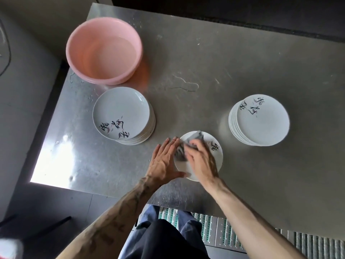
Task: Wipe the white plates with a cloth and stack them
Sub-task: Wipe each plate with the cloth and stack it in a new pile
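Note:
A single white plate (214,156) with black brush lettering lies on the steel table near its front edge. My right hand (200,159) presses a grey cloth (194,138) onto this plate, fingers curled over the cloth. My left hand (164,161) rests against the plate's left rim with straight fingers, thumb under the near rim. A stack of white plates (121,113) stands to the left. Another stack of white plates (261,122) stands to the right. Much of the single plate is hidden by my hands.
A pink basin (104,51) holding water sits at the back left of the steel table (205,71). A small puddle (184,85) lies behind the plates. The table's left edge drops off near the left stack. My legs stand below the front edge.

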A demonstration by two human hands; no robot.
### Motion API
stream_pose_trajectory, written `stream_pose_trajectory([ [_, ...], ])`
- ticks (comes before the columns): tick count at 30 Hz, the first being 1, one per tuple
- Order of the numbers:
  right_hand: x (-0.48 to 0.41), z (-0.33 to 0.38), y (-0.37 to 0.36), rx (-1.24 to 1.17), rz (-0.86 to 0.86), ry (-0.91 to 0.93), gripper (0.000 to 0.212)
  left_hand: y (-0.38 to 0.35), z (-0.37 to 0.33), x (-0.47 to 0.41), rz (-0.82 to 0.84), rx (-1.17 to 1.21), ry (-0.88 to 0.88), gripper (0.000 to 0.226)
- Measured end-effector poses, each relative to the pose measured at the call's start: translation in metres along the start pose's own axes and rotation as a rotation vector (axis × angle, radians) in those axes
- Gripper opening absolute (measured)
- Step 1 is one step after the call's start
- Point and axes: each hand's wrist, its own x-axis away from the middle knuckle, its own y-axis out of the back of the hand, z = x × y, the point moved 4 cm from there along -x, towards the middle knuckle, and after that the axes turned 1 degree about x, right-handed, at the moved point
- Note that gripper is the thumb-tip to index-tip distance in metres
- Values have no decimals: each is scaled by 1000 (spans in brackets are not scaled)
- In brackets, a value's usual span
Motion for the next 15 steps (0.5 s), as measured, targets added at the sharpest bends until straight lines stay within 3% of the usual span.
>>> stream_pose_trajectory([
  [4, -24, -9, 11, 0, -167, -147, 15, 1, -1, 1, -4, 23, 17, 138],
  [6, -16, 6, 1, -34, -152, -179, 11, -1, -2, 1, -5, 33, 36, 141],
  [11, 16, 22, -14, -70, 24, 15, 9, 1, -1, 3, -58, 57, 30, 129],
  [13, 16, 14, -8, -48, 77, 102, 14, 0, -2, 3, -47, 38, 23, 134],
  [15, 3, -3, 2, 2, 58, 75, 21, 0, -1, 3, -18, 29, 28, 141],
])
